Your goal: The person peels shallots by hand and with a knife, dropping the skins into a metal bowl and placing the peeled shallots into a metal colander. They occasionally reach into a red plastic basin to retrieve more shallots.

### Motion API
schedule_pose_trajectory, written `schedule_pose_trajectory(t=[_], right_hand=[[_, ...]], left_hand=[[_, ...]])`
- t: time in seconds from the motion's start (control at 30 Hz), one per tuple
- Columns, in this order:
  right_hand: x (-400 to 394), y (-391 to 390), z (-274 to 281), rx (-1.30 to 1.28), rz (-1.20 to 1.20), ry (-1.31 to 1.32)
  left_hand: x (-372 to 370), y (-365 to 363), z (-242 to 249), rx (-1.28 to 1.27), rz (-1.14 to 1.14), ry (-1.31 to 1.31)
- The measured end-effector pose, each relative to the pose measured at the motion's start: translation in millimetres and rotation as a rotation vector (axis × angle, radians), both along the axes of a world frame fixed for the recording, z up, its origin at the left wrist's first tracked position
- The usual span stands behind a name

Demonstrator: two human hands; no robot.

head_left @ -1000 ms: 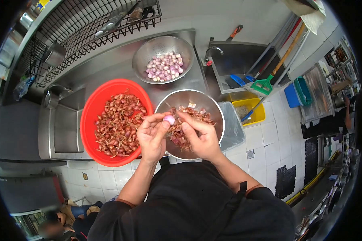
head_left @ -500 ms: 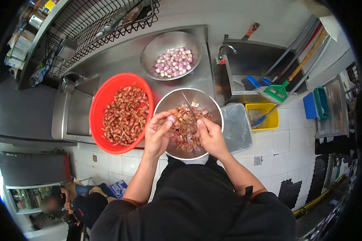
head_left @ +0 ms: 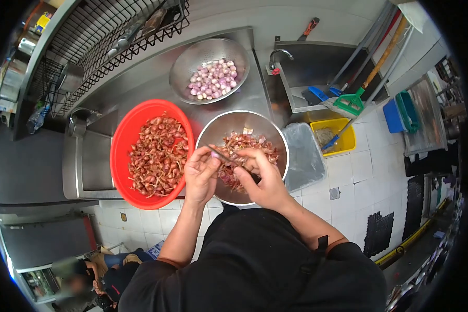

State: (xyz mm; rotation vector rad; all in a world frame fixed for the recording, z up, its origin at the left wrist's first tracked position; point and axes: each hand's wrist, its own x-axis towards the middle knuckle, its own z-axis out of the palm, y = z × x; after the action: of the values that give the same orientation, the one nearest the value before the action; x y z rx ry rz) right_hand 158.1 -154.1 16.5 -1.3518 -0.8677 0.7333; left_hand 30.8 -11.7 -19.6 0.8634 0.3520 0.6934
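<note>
My left hand [head_left: 198, 177] pinches a partly peeled shallot [head_left: 215, 155], its pale purple flesh showing between thumb and fingertips. A small knife [head_left: 224, 157] is in my right hand [head_left: 268, 182], its blade reaching left across to the shallot. Both hands are over a steel bowl [head_left: 269, 126] that holds papery reddish shallot skins [head_left: 265, 148]. To the left stands a red basin [head_left: 119, 174] full of unpeeled shallots [head_left: 158, 156]. Behind the bowl, a steel colander [head_left: 181, 78] contains peeled purple-white shallots [head_left: 213, 79].
A steel sink [head_left: 96, 161] lies left of the red basin. At right are another sink with a faucet [head_left: 281, 53], a clear plastic-lined bin [head_left: 304, 161], a yellow bucket [head_left: 348, 140] and long-handled brushes. A wire rack [head_left: 109, 47] hangs upper left. Another person [head_left: 120, 275] is at lower left.
The knife blade has swung from pointing away over the bowl to lying leftward at the shallot. My right fingers have spread further along it. The whole view has shifted slightly.
</note>
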Motion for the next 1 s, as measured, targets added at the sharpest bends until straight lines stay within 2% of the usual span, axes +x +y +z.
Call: schedule_pose_trajectory(t=[0.07, 0.13, 0.2, 0.4, 0.43, 0.6, 0.67, 0.73, 0.87, 1.0], right_hand=[[-11, 8, 5, -0.075, 0.006, -0.059], [-22, 22, -1, 0.151, -0.097, -0.351], [-28, 24, 5, 0.102, -0.084, -0.299], [-32, 29, 5, 0.004, -0.106, -0.159], [-33, 31, -2, 0.079, -0.163, -0.187], [-35, 25, 18, 0.060, -0.118, -0.273], [-40, 24, 21, 0.051, -0.074, -0.273], [-47, 25, 18, 0.116, -0.120, -0.382], [-47, 22, 16, 0.041, -0.076, -0.367], [-34, 24, 13, 0.022, -0.066, -0.280]], left_hand=[[-4, 1, -2, 0.019, -0.009, -0.017], [-6, 2, 3, 0.021, -0.019, -0.041], [-10, 5, 2, 0.002, 0.003, -0.043], [-27, 20, 6, 0.057, -0.130, -0.087], [-28, 20, 10, 0.014, -0.145, -0.065], [-32, 19, 14, -0.021, -0.150, -0.035], [-31, 19, 10, 0.081, -0.103, -0.069], [-32, 16, 16, 0.130, -0.096, -0.046], [-36, 16, 12, 0.284, -0.082, -0.005], [-34, 9, 26, 0.231, -0.059, 0.062]])
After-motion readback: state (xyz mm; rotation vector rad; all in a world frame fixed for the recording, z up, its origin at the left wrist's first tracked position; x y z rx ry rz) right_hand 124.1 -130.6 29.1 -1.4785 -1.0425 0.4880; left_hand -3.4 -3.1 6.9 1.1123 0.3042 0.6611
